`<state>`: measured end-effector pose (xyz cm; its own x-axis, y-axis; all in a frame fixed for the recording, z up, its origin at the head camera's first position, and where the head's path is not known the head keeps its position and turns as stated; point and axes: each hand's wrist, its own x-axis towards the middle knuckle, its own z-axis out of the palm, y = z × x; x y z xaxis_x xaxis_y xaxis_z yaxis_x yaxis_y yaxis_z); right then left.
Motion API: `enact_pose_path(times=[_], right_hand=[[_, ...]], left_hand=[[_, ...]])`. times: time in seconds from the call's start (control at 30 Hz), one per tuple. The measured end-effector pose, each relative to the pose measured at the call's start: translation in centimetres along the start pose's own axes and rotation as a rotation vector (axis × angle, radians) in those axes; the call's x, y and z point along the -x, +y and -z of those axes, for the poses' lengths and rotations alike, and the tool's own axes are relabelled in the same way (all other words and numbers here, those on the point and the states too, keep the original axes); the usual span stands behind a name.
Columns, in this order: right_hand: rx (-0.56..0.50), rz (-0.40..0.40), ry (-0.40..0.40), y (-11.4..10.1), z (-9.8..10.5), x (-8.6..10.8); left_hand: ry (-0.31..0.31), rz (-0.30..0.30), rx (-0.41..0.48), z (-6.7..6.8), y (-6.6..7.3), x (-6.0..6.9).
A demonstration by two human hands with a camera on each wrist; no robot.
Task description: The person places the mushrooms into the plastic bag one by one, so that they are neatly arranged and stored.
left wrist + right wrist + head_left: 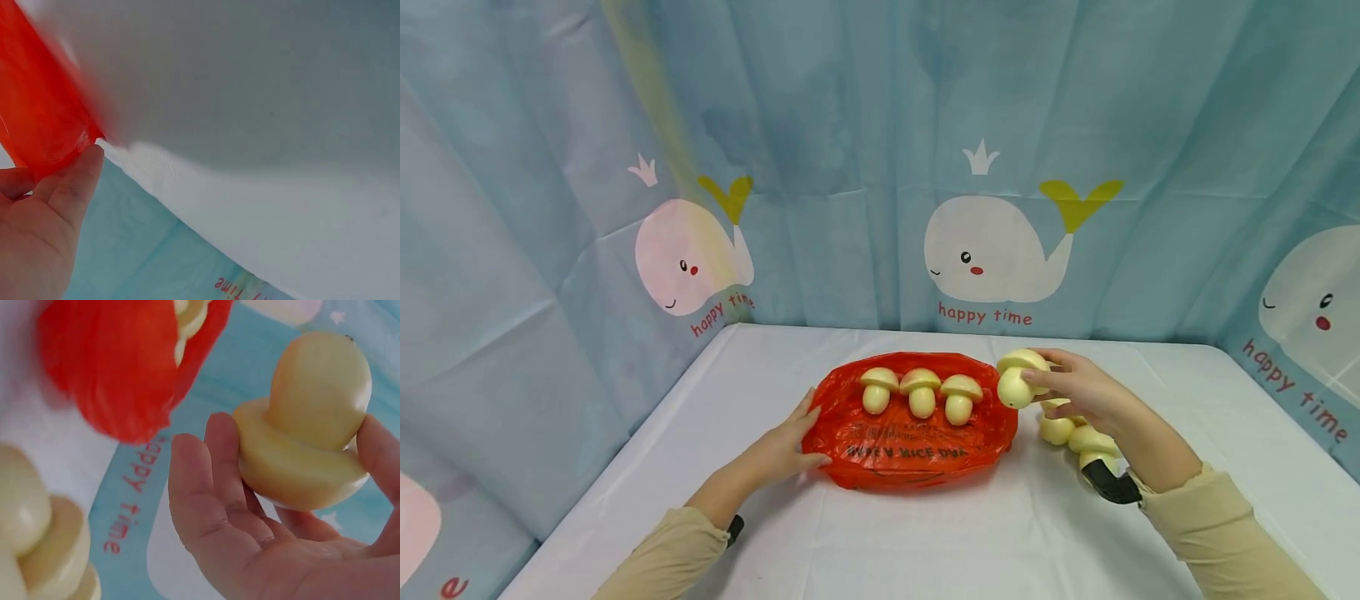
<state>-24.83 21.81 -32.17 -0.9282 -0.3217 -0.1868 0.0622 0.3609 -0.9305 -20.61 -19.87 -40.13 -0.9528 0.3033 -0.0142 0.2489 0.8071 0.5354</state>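
A toy mushroom (1018, 377), pale yellow with a rounded cap and thick stem, is held by my right hand (1078, 387) above the right rim of a red plastic bag (910, 475). In the right wrist view, thumb and fingers pinch this mushroom (322, 390) around its cap, stem pointing up. The bag lies spread wide with printed lettering on it. Inside stand three similar mushrooms (921, 393) in a row. Against the bag's left side rests my left hand (786, 450), its fingers fairly straight; the left wrist view shows fingertips touching the red plastic (50, 106).
More toy mushrooms (1092, 442) lie on the white table (880, 542) under the right forearm, partly hidden by it. A blue curtain (850, 167) printed with whales stands behind the table and along its sides.
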Motion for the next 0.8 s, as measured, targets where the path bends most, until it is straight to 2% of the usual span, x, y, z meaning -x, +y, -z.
enact_pose_path(times=[0.23,0.43,0.63,0.8], right_hand=[[-0.093,-0.013,0.001,-1.1,-2.3,-0.8],[-0.190,-0.033,-0.031,-1.8,-4.4,-1.4],[-0.243,-0.026,-0.038,-2.0,-6.6,-2.1],[-0.280,-0.029,-0.058,-2.5,-8.1,-2.8]], left_hand=[[0.009,0.019,-0.022,-0.1,0.0,0.1],[0.007,0.019,-0.019,-0.2,0.0,0.1],[0.004,0.010,-0.012,-0.2,0.0,0.1],[0.001,0.027,-0.008,-0.1,0.0,0.1]])
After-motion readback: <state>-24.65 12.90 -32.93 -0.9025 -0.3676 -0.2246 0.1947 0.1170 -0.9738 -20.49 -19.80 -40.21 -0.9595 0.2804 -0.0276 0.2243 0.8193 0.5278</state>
